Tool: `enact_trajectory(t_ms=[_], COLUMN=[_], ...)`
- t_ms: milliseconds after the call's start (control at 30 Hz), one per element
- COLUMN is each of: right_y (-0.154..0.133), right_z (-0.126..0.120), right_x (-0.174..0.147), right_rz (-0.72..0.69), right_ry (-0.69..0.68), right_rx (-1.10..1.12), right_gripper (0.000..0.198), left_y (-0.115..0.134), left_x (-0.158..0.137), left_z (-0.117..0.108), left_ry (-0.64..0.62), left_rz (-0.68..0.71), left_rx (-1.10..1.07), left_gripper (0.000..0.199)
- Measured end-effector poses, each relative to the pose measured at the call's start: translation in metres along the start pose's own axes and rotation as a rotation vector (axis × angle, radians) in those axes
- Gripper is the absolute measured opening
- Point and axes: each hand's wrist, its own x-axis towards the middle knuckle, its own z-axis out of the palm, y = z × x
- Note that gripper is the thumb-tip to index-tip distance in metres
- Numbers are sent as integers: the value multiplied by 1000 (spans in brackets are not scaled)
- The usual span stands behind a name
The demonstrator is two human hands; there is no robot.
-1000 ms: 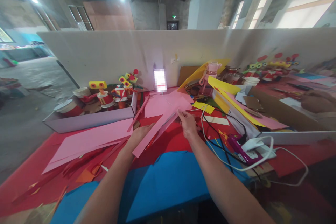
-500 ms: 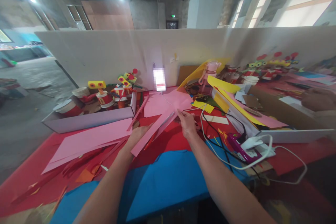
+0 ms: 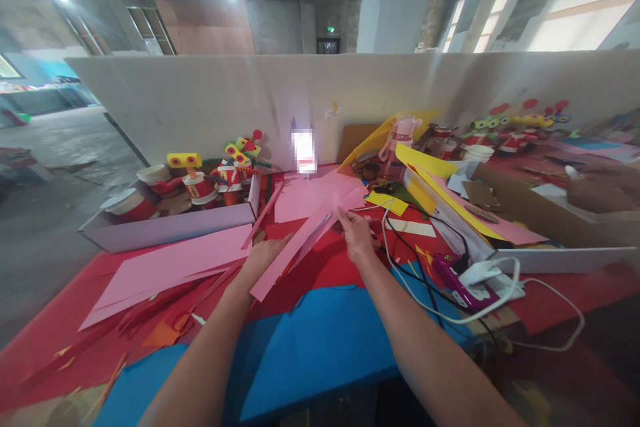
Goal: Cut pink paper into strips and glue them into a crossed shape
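Note:
A large pink paper sheet (image 3: 320,190) lies across the red surface, with a long pink strip (image 3: 287,260) slanting off it toward me. My right hand (image 3: 357,235) is closed, pinching the sheet's right edge between thumb and fingers. Along the strip's right side shows a grey blade of scissors (image 3: 320,223), lying against the paper. Behind the strip is my left hand (image 3: 267,252); its fingers are mostly covered, and it appears closed on the scissors' handles. Beside my left forearm lie more pink sheets (image 3: 165,270).
A white box (image 3: 170,232) at left holds cup figures (image 3: 200,187). At right stand an open box (image 3: 560,258) of paper and a purple power strip (image 3: 465,287) with looping cables. Blue sheeting (image 3: 320,340) covers the near edge. Another person's hand (image 3: 603,190) is at far right.
Both my hands and the pink sheet stay almost in place. Less of the reddish piece below the strip shows. The other person's hand at far right has shifted, and a white tip now shows there.

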Motion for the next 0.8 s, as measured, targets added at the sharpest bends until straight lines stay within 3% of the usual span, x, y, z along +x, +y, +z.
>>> enact_trajectory(t_ms=[100, 367, 633, 800], right_y=[1, -4, -12, -9], right_z=[0, -5, -14, -10], right_x=[0, 4, 11, 7], right_rz=[-1, 18, 6, 13], right_ry=[12, 7, 90, 91], right_rx=[9, 54, 127, 118], right_gripper=[42, 44, 42, 42], left_y=[0, 5, 6, 18], left_x=[-1, -2, -5, -18], left_z=[2, -7, -10, -19], left_ry=[27, -45, -45, 150], left_rz=[12, -4, 1, 57], left_rx=[10, 31, -3, -62], left_gripper=[51, 45, 39, 37])
